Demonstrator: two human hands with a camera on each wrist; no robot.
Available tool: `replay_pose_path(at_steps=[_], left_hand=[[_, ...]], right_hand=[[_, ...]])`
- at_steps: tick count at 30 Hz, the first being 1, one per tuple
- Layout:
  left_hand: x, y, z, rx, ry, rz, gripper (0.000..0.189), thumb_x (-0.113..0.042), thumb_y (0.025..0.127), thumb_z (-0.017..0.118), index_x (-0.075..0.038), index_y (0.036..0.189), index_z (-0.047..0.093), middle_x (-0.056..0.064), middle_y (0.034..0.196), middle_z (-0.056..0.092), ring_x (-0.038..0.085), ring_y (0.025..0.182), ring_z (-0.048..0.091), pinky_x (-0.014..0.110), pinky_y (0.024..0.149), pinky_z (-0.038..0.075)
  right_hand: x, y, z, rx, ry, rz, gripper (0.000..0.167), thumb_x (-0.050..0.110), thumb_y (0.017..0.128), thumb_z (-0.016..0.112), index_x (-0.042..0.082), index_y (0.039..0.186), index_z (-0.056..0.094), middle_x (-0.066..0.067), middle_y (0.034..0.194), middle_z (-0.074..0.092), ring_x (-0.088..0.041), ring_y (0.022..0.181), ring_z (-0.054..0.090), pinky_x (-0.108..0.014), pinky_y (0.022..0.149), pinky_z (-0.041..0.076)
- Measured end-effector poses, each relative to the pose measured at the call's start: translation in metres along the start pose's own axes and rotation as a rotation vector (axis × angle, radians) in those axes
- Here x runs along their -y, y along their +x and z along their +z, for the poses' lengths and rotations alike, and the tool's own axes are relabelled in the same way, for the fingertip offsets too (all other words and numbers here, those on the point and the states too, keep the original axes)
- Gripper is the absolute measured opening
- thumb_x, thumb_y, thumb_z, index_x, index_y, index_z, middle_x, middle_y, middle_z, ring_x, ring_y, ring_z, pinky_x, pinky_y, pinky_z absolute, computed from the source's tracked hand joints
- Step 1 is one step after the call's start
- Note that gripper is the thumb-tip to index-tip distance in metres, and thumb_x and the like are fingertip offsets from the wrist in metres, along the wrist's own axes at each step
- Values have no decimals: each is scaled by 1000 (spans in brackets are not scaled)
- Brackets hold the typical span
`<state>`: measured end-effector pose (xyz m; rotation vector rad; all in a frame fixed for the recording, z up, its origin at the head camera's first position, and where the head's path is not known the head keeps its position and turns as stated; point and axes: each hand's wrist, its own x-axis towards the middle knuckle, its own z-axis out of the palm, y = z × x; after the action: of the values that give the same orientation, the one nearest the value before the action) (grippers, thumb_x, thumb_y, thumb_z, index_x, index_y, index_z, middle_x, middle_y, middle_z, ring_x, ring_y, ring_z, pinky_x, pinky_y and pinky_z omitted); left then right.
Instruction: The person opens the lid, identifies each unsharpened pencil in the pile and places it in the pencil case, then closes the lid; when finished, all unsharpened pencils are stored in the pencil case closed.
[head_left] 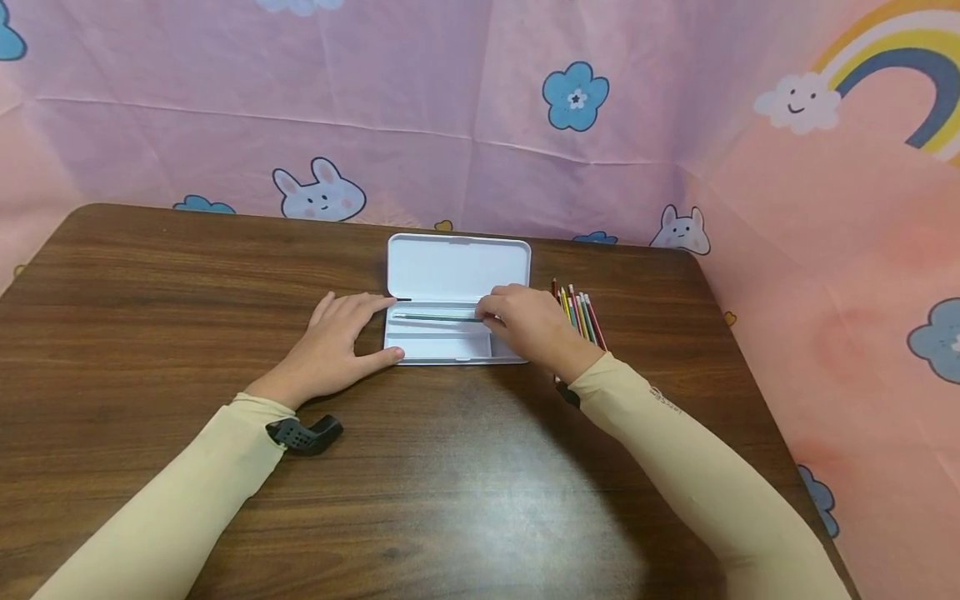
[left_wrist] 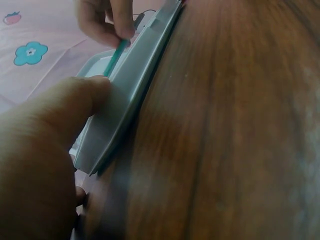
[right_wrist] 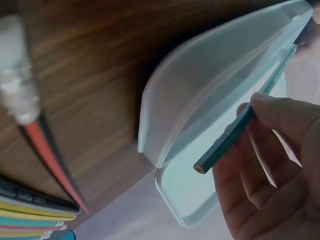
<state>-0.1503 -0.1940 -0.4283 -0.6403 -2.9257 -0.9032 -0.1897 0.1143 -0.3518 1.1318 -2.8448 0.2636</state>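
Observation:
A white pencil case (head_left: 459,268) lies on the table with its lid tipped back and its compartments facing up. My right hand (head_left: 531,327) pinches a green pencil (right_wrist: 227,141) between thumb and fingers. The pencil extends leftward over the case's rear compartment, and its blunt end shows close up in the right wrist view. At the case's left end, my left hand (head_left: 330,350) spreads its fingers, with the thumb at the front corner and a fingertip near the hinge. In the left wrist view the thumb (left_wrist: 92,95) touches the case's edge.
Several colored pencils (head_left: 581,312) lie in a bunch on the wooden table (head_left: 225,283), just right of the case and partly behind the right hand. Each wrist wears a black band device (head_left: 303,435). A patterned cloth (head_left: 420,108) hangs behind the table and along its right side.

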Motion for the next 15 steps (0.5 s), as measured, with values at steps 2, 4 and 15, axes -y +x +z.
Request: replay_pose_path(at_steps=[2,4,15], left_hand=[[1,0,0,-3,-2,0,81,-59,94,68,-18,159,40,11,159,42,38,152,28,61,125,2],[1,0,0,-5,-5,0,81,-60,94,68,-19,159,41,11,159,42,38,152,28,61,125,2],[0,0,0,-1,-14,4,81,-60,94,68,-19,159,41,11,158,43,38,151,28,60,125,2]], right_hand=[[0,4,1,22,5,2,12,13,99,70,16,106,80,1,98,74,-16,89,69,-38,70,58],[0,8,3,47,1,6,13,13,100,69,16,107,80,2,99,74,-16,90,69,-38,70,58],[-5,19,8,169,10,41,13,15,101,68,18,107,79,2,105,75,-15,91,67,-38,75,58]])
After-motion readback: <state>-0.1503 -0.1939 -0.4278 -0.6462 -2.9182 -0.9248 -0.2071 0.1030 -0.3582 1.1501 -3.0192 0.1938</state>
